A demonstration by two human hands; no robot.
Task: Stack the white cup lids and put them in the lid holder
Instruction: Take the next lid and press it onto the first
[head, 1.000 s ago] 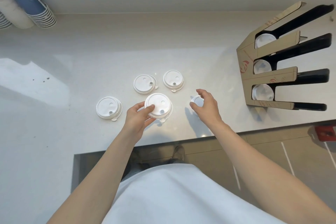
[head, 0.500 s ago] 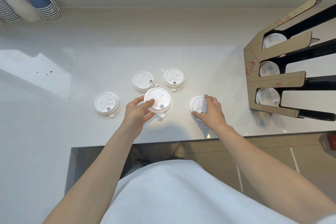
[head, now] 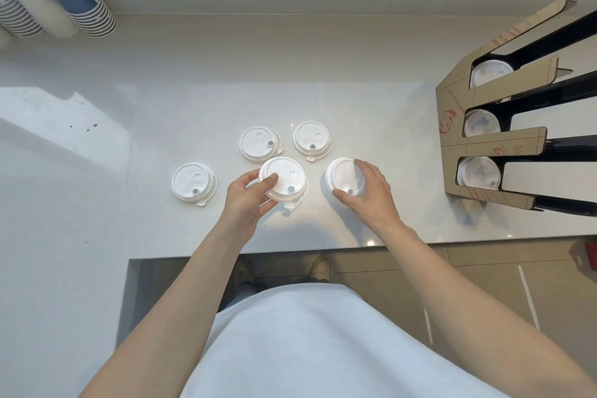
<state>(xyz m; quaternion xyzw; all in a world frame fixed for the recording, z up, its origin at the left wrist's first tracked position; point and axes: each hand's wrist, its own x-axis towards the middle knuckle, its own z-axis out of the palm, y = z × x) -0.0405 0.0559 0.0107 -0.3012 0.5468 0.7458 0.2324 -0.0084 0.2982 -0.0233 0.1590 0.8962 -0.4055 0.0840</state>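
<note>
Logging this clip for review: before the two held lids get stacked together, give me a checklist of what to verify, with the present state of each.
1. Left hand holds a lid: ok, thumb on top, lid raised off the counter.
2. Right hand holds its lid: ok, fingers wrap its rim.
3. Both held lids face the same way up: ok, both tops and sip holes show.
4. Second lid under the left one: cannot tell, only a rim edge shows below.
5. Remaining lids within reach: ok, three lie flat nearby.
6. Lid holder has room: cannot tell, each slot shows a lid, depth hidden.
</note>
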